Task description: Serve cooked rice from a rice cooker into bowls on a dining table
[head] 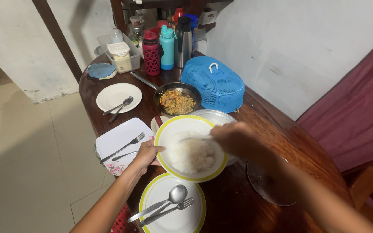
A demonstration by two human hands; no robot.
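My left hand (145, 154) grips the left rim of a white plate with a yellow-green edge (171, 127), held above the table. A mound of white rice (191, 155) lies on it. My right hand (234, 137) holds a spoon (195, 138) whose tip rests on the rice. Behind the plate, partly hidden, sits a metal pot (216, 115). A dark pan of yellow stir-fried food (177, 102) stands just beyond.
A second yellow-rimmed plate (186, 220) with a spoon and fork lies near me. A square tray (119, 138) and a round white plate (113, 96) carry forks. A blue mesh food cover (214, 84), bottles (167, 47) and a metal lid (268, 185) share the wooden table (290, 142).
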